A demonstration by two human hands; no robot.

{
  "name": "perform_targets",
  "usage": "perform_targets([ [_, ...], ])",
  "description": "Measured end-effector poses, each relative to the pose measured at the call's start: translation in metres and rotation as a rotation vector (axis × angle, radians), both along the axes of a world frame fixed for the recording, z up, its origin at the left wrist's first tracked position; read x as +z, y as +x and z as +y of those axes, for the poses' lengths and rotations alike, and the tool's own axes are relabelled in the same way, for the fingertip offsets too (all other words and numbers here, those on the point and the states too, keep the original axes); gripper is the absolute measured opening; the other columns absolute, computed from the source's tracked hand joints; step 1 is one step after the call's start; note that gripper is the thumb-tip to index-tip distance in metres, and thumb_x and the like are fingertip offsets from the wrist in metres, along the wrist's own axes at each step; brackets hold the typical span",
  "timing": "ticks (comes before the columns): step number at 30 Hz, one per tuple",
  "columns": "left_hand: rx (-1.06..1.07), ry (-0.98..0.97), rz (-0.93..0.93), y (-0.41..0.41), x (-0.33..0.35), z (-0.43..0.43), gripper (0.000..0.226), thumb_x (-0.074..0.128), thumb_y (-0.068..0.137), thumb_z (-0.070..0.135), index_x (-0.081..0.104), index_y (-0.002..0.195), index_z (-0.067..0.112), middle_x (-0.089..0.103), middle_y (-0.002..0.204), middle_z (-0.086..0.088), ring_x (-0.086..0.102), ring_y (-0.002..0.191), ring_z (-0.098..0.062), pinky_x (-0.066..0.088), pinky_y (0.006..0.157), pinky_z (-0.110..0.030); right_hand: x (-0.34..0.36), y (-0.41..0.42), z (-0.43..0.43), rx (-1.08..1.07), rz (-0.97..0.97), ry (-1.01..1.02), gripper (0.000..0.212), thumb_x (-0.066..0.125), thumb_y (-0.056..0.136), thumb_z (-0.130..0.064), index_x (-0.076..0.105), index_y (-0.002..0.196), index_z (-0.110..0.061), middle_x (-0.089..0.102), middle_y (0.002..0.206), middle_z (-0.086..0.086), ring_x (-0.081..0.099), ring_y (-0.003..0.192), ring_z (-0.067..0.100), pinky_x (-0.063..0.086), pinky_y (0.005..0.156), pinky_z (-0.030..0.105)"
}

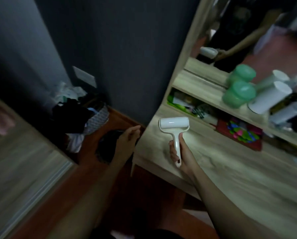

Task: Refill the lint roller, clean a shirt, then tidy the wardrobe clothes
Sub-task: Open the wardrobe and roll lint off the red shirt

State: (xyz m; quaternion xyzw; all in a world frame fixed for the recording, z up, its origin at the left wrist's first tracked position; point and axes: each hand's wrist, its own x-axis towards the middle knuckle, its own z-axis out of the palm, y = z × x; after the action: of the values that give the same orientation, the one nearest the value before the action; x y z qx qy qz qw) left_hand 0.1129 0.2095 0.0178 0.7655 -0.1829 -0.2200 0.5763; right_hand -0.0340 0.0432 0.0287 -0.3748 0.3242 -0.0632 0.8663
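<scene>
From my remote seat I see the right hand (pixel 178 153) at centre frame, fingers and thumb wrapped round the handle of a white plastic lint roller (pixel 174 123). Its drum points up the frame and hangs over the left end of a pale wood-grain dresser top (pixel 234 171); whether it touches the wood, I cannot tell. The left hand (pixel 128 139), just left of centre, holds nothing; its fingers are loosely curled above the reddish-brown floor (pixel 91 171).

The dresser top fills the lower right. Above it an open shelf compartment (pixel 211 118) holds bright, jumbled items (too blurred to name). On the ledge higher up stand a translucent green lidded jar (pixel 237 96) and, just beside it, a white cylindrical container (pixel 271 98). A mirror (pixel 268 47) in the upper right repeats the arm and roller.

A dark grey wall (pixel 120 49) spans the upper centre, with a white wall plate (pixel 84 77) on it. Below that, a patterned fabric basket (pixel 100 116) heaped with dark clothes sits on the floor. A pale wood panel (pixel 18 163) crosses the lower left.
</scene>
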Motion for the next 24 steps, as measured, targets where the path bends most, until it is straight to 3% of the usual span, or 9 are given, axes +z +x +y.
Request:
perform_targets([
  [3, -0.122, 0.046, 0.054, -0.019, -0.023, -0.046, 0.023, 0.058, 0.088, 0.047, 0.061, 0.109, 0.039, 0.064, 0.120, 0.003, 0.059, 0.116, -0.017, 0.045, 0.098, -0.029, -0.020, -0.020, -0.031, -0.082, 0.001, 0.124, 0.058, 0.041, 0.089, -0.061, 0.058, 0.072, -0.008, 0.043, 0.046, -0.001, 0.032, 0.027, 0.008, 0.022, 0.025, 0.017],
  [5, -0.230, 0.148, -0.077, -0.030, -0.042, -0.066, 0.036, 0.055, 0.089, 0.045, 0.063, 0.119, 0.028, 0.057, 0.135, -0.004, 0.052, 0.128, -0.022, 0.038, 0.107, -0.031, -0.039, -0.031, -0.046, -0.103, -0.001, 0.155, 0.057, 0.041, 0.090, -0.062, 0.060, 0.078, -0.009, 0.044, 0.048, -0.001, 0.033, 0.029, 0.008, 0.022, 0.026, 0.017],
  [8, -0.327, 0.307, -0.296, -0.040, -0.059, -0.084, 0.058, 0.040, 0.087, 0.046, 0.059, 0.129, 0.011, 0.047, 0.145, -0.011, 0.046, 0.133, -0.025, 0.035, 0.107, -0.037, -0.055, -0.041, -0.058, -0.138, 0.074, 0.106, 0.063, 0.039, 0.091, -0.062, 0.065, 0.077, -0.007, 0.042, 0.046, 0.000, 0.032, 0.028, 0.008, 0.025, 0.027, 0.018],
  [11, -0.429, 0.450, -0.431, -0.044, -0.073, -0.091, 0.076, 0.023, 0.082, 0.051, 0.050, 0.138, 0.007, 0.038, 0.150, -0.015, 0.034, 0.141, -0.031, 0.014, 0.113, -0.037, -0.059, -0.044, -0.064, -0.151, 0.122, 0.097, 0.067, 0.035, 0.092, -0.063, 0.063, 0.087, -0.002, 0.041, 0.047, 0.000, 0.034, 0.028, 0.008, 0.028, 0.026, 0.018],
  [13, -0.451, 0.495, -0.489, -0.045, -0.080, -0.093, 0.072, 0.026, 0.084, 0.048, 0.049, 0.138, 0.006, 0.041, 0.148, -0.017, 0.036, 0.139, -0.035, 0.008, 0.111, -0.037, -0.062, -0.045, -0.069, -0.152, 0.186, 0.048, 0.072, 0.035, 0.091, -0.065, 0.062, 0.098, 0.002, 0.043, 0.047, 0.000, 0.037, 0.030, 0.007, 0.031, 0.028, 0.018],
  [15, -0.457, 0.518, -0.522, -0.045, -0.084, -0.094, 0.066, 0.031, 0.087, 0.044, 0.050, 0.137, 0.006, 0.044, 0.146, -0.018, 0.040, 0.136, -0.038, 0.013, 0.112, -0.042, -0.064, -0.046, -0.074, -0.154, 0.241, -0.022, 0.078, 0.038, 0.089, -0.067, 0.063, 0.106, 0.005, 0.047, 0.052, 0.001, 0.041, 0.035, 0.009, 0.035, 0.032, 0.019],
  [18, -0.467, 0.581, -0.533, -0.044, -0.088, -0.096, 0.074, 0.020, 0.086, 0.051, 0.039, 0.145, 0.012, 0.032, 0.154, -0.013, 0.026, 0.145, -0.030, 0.013, 0.116, -0.046, -0.058, -0.048, -0.074, -0.177, 0.375, -0.257, 0.073, 0.043, 0.089, -0.065, 0.067, 0.102, 0.003, 0.056, 0.059, 0.007, 0.048, 0.042, 0.014, 0.040, 0.038, 0.022],
  [21, -0.463, 0.583, -0.548, -0.043, -0.090, -0.097, 0.080, 0.014, 0.082, 0.055, 0.033, 0.148, 0.015, 0.025, 0.158, -0.009, 0.017, 0.148, -0.026, 0.008, 0.117, -0.044, -0.052, -0.051, -0.062, -0.290, 0.500, -0.629, 0.050, 0.052, 0.092, -0.053, 0.059, 0.109, -0.007, 0.063, 0.070, 0.006, 0.057, 0.053, 0.013, 0.046, 0.049, 0.024],
  [24, -0.466, 0.592, -0.560, -0.041, -0.091, -0.098, 0.077, 0.018, 0.084, 0.055, 0.030, 0.149, 0.016, 0.021, 0.159, -0.007, 0.013, 0.149, -0.024, 0.006, 0.117, -0.042, -0.057, -0.061, -0.048, -0.330, 0.540, -0.951, 0.043, 0.061, 0.090, -0.037, 0.047, 0.127, -0.019, 0.061, 0.089, -0.005, 0.058, 0.074, -0.004, 0.044, 0.063, 0.008],
])
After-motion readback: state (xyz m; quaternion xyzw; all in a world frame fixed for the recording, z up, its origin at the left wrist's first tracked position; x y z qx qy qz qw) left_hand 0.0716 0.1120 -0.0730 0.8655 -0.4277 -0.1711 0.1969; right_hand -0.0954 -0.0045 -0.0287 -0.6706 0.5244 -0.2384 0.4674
